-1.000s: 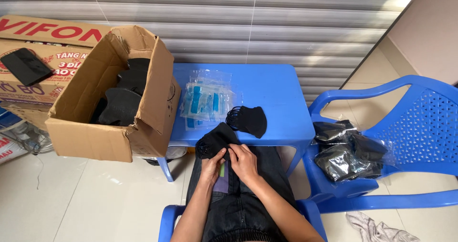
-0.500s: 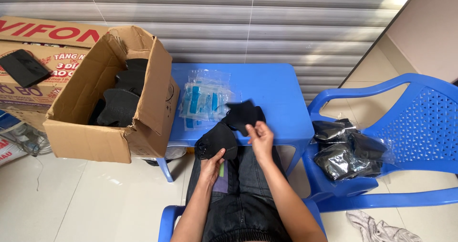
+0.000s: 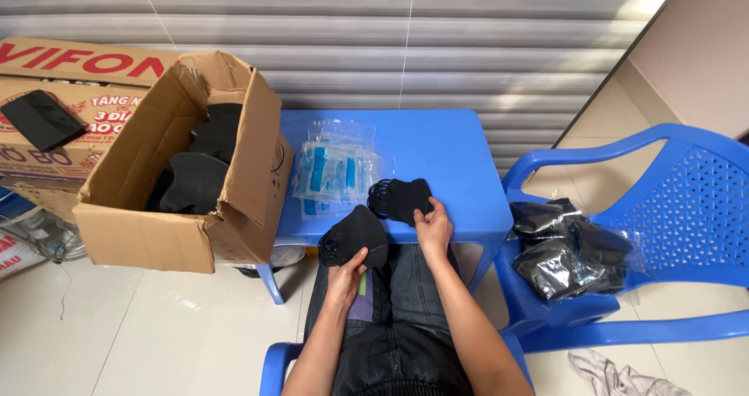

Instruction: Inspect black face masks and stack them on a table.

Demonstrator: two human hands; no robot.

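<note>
A soft black fabric face mask point(image 3: 355, 236), cup-shaped and matte, is gripped from below by the left hand point(image 3: 346, 275), its fingers closed on the lower edge, just off the near edge of the blue plastic surface point(image 3: 456, 158). The right hand point(image 3: 434, 228) is pressed onto the near end of a second black fabric mask with thin ear loops point(image 3: 399, 198), which lies flat on the surface near its front edge; the fingers are pinched on it. Half a second ago this second mask was held lifted above the surface; it is now laid down. Left of it on the surface, a stack of clear, glossy plastic pouches with blue inserts point(image 3: 335, 170) is spread. Left of the surface, an open brown corrugated cardboard box point(image 3: 187, 232) holding more black masks is set on the floor. Right of the surface, crinkled clear bags of black masks point(image 3: 569, 248) are piled on a blue moulded plastic chair point(image 3: 694, 201).
</note>
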